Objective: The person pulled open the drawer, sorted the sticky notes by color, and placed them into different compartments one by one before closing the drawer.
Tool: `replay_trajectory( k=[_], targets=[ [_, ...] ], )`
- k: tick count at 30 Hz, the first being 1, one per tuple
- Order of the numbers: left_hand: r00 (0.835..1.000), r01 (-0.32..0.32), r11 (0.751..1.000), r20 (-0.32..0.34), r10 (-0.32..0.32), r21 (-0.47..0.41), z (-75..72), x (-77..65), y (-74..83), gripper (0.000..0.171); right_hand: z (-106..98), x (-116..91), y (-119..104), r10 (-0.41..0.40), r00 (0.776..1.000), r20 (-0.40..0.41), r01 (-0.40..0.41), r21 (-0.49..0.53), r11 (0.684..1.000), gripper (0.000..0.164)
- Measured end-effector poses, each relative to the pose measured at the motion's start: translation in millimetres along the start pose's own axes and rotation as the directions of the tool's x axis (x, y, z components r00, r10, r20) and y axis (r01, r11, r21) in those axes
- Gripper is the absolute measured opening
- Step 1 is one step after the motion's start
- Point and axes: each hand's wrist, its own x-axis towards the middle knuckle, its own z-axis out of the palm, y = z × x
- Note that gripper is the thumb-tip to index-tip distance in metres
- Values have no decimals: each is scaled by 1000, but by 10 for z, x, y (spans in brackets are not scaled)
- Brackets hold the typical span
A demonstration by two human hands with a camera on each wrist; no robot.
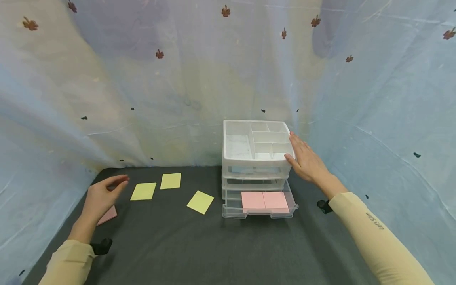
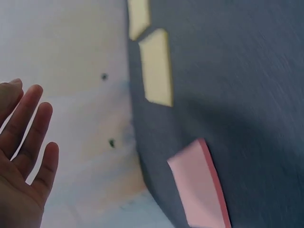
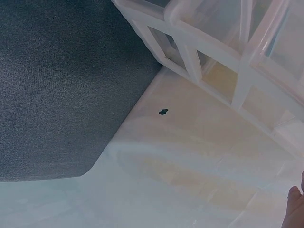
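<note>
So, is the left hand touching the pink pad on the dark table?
Apart. The left wrist view shows pale cloth and dark tabletop between the left hand and the pink pad.

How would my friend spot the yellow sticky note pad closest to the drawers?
Find the white drawer organizer on the dark table. Look left of its open bottom drawer, where a yellow sticky note pad lies. Unlike the two yellow pads farther left, it sits turned like a diamond.

Got left hand (image 1: 101, 200) kinda loosely curved at lower left in the head view, plus right hand (image 1: 308, 164) stretched out right of centre.
</note>
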Motion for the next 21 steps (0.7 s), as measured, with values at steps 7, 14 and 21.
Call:
replay_trajectory(
  k=[7, 14, 21],
  targets=[
    [997, 17, 998, 75, -22, 63, -57, 24, -357, 48, 9, 4, 16, 0, 1000, 2, 0, 2, 1000, 74],
    [993, 2, 995, 116, -14, 101, -140, -3, -683, 41, 6, 2, 13, 2, 1000, 5, -2, -6, 1000, 74],
    [984, 24, 989, 171, -49, 143, -202, -75, -927, 39, 1, 12, 17, 14, 1000, 18, -13, -18, 1000, 74]
  ],
)
